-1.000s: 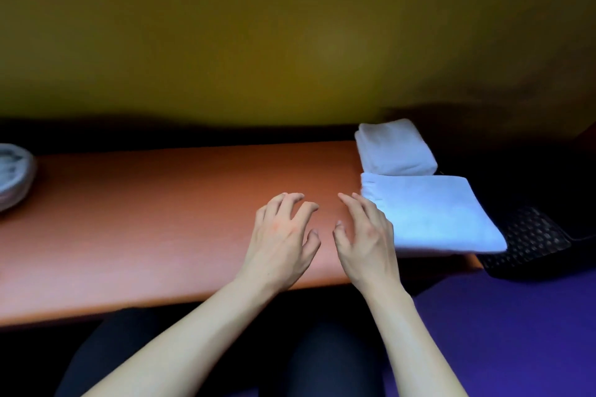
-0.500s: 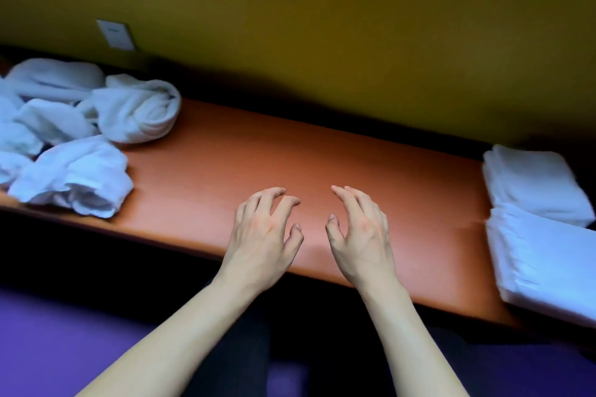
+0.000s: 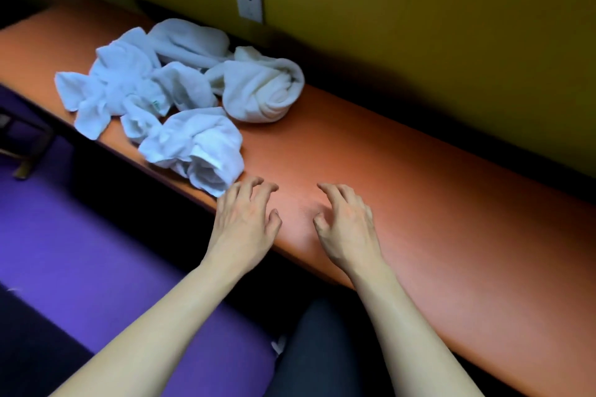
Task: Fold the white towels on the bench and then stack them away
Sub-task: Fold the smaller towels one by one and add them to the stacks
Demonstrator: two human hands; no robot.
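Several crumpled white towels lie in a heap on the left half of the orange bench (image 3: 403,177). The nearest crumpled towel (image 3: 196,147) sits at the bench's front edge, and a rolled-up towel (image 3: 261,89) lies behind it. My left hand (image 3: 246,222) hovers just right of the nearest towel, fingers loosely bent, holding nothing. My right hand (image 3: 346,224) hovers beside it over bare bench, fingers also relaxed and empty. The folded towels are out of view.
A yellow wall with a white socket (image 3: 249,3) runs behind the bench. Purple floor (image 3: 96,261) lies below the bench's front edge. A piece of furniture leg (image 3: 27,151) shows at the far left. My dark-trousered knee (image 3: 322,348) is below.
The view has swung left: the folded towels on the right have left the frame and the crumpled heap has come to the centre-left. Both hands stay empty, now next to the nearest towel.
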